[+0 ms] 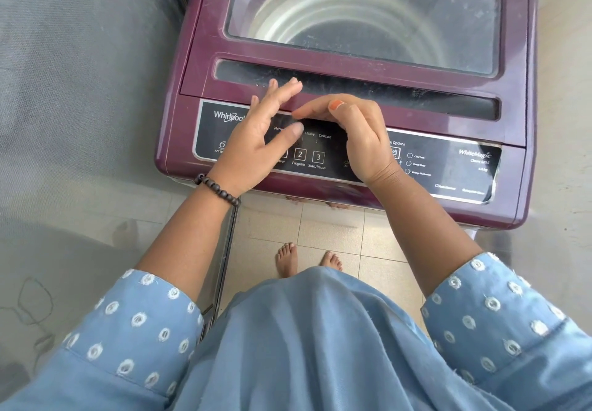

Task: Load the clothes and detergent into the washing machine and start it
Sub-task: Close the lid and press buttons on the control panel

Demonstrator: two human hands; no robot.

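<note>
A maroon top-loading washing machine (198,58) stands in front of me with its glass lid (368,16) down. Through the glass I see the steel drum; no clothes show inside. My left hand (256,141), with a bead bracelet at the wrist, hovers with straight fingers over the left part of the black control panel (448,167). My right hand (355,132) is above the panel's middle, fingers bent and pointing left toward the left hand's fingertips. Neither hand holds anything. The Program and Start/Pause buttons (317,157) show between the hands.
A grey screen or mesh surface (80,90) fills the left side. Beige floor tiles (320,228) lie below the machine, with my bare feet (288,260) on them. My blue dotted sleeves and garment fill the bottom of the view.
</note>
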